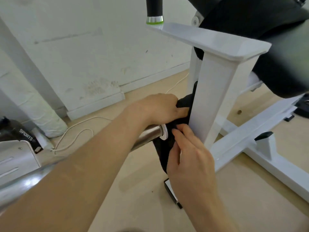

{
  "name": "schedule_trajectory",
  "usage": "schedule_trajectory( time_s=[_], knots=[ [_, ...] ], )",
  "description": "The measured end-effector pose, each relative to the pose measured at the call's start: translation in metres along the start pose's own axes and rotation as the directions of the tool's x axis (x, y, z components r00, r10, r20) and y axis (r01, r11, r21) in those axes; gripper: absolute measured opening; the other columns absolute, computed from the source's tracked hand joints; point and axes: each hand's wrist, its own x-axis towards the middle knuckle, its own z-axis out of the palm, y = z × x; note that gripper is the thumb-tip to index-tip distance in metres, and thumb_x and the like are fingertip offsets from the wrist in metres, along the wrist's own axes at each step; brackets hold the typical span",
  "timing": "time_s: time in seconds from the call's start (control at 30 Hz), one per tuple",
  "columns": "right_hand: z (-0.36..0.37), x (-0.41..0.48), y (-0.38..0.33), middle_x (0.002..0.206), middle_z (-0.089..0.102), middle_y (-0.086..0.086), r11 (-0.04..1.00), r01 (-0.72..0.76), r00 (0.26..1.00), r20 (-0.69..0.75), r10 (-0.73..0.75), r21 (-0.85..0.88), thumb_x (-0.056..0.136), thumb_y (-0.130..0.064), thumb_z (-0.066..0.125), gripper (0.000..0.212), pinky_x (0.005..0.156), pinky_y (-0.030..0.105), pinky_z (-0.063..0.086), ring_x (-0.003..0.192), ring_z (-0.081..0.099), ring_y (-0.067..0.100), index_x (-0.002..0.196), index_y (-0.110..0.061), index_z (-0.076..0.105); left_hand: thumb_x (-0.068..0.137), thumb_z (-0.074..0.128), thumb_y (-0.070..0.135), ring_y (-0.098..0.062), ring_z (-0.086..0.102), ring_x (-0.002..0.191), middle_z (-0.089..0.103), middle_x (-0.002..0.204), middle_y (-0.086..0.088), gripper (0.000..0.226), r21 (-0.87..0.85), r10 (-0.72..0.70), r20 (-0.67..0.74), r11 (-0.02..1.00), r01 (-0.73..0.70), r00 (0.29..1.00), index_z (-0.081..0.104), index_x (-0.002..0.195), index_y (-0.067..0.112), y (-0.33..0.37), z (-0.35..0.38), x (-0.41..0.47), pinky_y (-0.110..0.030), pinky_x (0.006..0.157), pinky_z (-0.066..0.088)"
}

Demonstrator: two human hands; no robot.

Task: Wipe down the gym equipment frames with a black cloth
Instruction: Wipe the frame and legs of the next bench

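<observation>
Closest in, a bare left forearm runs from seven o'clock up to the centre, and the left hand has its fingers curled round a bunched fold of the black cloth, holding it to the left edge of the white square-section upright post of the gym frame. Just below, at five o'clock, the right hand comes in with its fingers nearly straight, laid over the lower part of the same cloth and pressing it beside the post. So the hands are close together, one above the other, both on the cloth, which hangs dark down past the right hand's knuckles. A shiny chrome round bar sticks out towards nine o'clock, passing under the left wrist. Up at twelve o'clock hangs a black cylindrical grip with a chrome-and-green ring; at one to two o'clock sits a black padded cushion. A thin white cable loops over the pale wooden floor at nine o'clock, near a black bag lettered SPORTS.
</observation>
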Motion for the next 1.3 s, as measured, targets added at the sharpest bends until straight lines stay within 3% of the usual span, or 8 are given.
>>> schedule_trajectory(
  time_s=[0.13, 0.23, 0.37, 0.5, 0.7, 0.83, 1.07, 1.3],
  knots=[
    [-0.014, 0.004, 0.005, 0.108, 0.067, 0.0, 0.986, 0.008, 0.991, -0.131, 0.014, 0.168, 0.083, -0.003, 0.042, 0.034, 0.083, 0.027, 0.051, 0.096, 0.063, 0.018, 0.1, -0.006, 0.07, 0.093, 0.04, 0.025, -0.028, 0.059, 0.079, 0.063, 0.1, -0.005, 0.033, 0.52, 0.286, -0.44, 0.854, -0.018, 0.851, 0.052, 0.12, 0.011, 0.002, 0.038, -0.038, -0.034, 0.065, 0.039],
    [-0.011, 0.007, 0.002, 0.134, 0.055, 0.007, 0.988, 0.029, 0.994, -0.106, -0.013, 0.149, 0.083, -0.001, 0.038, 0.045, 0.099, 0.029, 0.046, 0.122, 0.053, 0.02, 0.121, -0.004, 0.061, 0.09, 0.035, 0.03, -0.025, 0.061, 0.086, 0.064, 0.103, 0.001, 0.031, 0.339, 0.276, -0.478, 0.934, -0.115, 0.834, 0.056, 0.11, 0.02, 0.001, 0.03, -0.051, -0.035, 0.066, 0.045],
    [-0.002, 0.009, -0.004, 0.154, 0.03, 0.008, 0.997, 0.03, 0.995, 0.095, -0.037, 0.069, 0.08, -0.003, 0.037, 0.069, 0.115, 0.031, 0.027, 0.142, 0.027, 0.019, 0.149, -0.007, 0.027, 0.094, 0.039, 0.055, -0.021, 0.06, 0.078, 0.065, 0.087, -0.004, 0.046, -0.237, -0.098, 0.087, 0.964, 0.117, 0.991, 0.062, 0.081, 0.017, -0.015, -0.008, -0.007, -0.032, 0.071, 0.045],
    [-0.007, -0.001, -0.008, 0.136, 0.054, 0.007, 0.997, 0.0, 1.0, 0.019, -0.002, 0.075, 0.083, -0.006, 0.044, 0.054, 0.108, 0.033, 0.039, 0.127, 0.049, 0.022, 0.136, -0.006, 0.05, 0.078, 0.059, 0.065, -0.027, 0.069, 0.097, 0.072, 0.107, -0.011, 0.06, -0.713, -0.06, 0.425, 0.593, 0.375, 0.903, 0.069, 0.111, 0.016, -0.032, 0.001, 0.002, -0.042, 0.095, 0.052],
    [-0.009, -0.01, -0.003, 0.126, 0.058, 0.007, 0.987, 0.0, 0.988, -0.15, 0.025, 0.16, 0.08, 0.0, 0.04, 0.05, 0.102, 0.026, 0.04, 0.116, 0.052, 0.02, 0.128, -0.004, 0.057, 0.088, 0.045, 0.065, -0.021, 0.06, 0.08, 0.066, 0.09, -0.003, 0.054, -0.014, -0.09, 0.021, 0.996, 0.091, 0.996, 0.065, 0.098, 0.016, -0.012, -0.012, -0.016, -0.031, 0.071, 0.045],
    [-0.015, 0.003, -0.015, 0.14, 0.047, 0.014, 0.971, 0.087, 0.986, -0.159, -0.052, 0.224, 0.078, 0.013, 0.038, 0.059, 0.109, 0.034, 0.038, 0.13, 0.044, 0.023, 0.135, 0.002, 0.049, 0.088, 0.032, 0.017, -0.029, 0.063, 0.086, 0.066, 0.102, -0.009, 0.043, 0.45, 0.267, -0.454, 0.892, -0.04, 0.85, 0.056, 0.121, 0.008, 0.014, 0.032, -0.059, -0.03, 0.064, 0.044],
    [-0.011, 0.04, -0.013, 0.159, 0.015, 0.013, 0.964, 0.242, 0.891, 0.417, -0.177, -0.108, 0.089, -0.009, 0.031, 0.065, 0.12, 0.036, 0.017, 0.148, 0.012, 0.023, 0.151, -0.002, 0.014, 0.07, 0.051, 0.012, 0.008, 0.058, 0.107, 0.065, 0.109, 0.03, 0.037, -0.32, 0.184, -0.503, 0.868, -0.38, 0.844, 0.077, 0.096, 0.021, -0.021, 0.026, -0.099, -0.009, 0.088, 0.044],
    [0.017, -0.016, 0.021, 0.105, 0.072, 0.006, 0.991, 0.133, 0.991, -0.013, -0.133, -0.009, 0.078, 0.006, 0.042, 0.045, 0.083, 0.027, 0.056, 0.098, 0.068, 0.019, 0.113, -0.004, 0.069, 0.085, 0.057, 0.049, -0.019, 0.06, 0.099, 0.062, 0.113, 0.006, 0.054, -0.065, -0.031, -0.208, 0.998, 0.018, 0.978, 0.039, 0.132, 0.028, -0.006, 0.017, -0.044, -0.037, 0.084, 0.049]
  ],
)
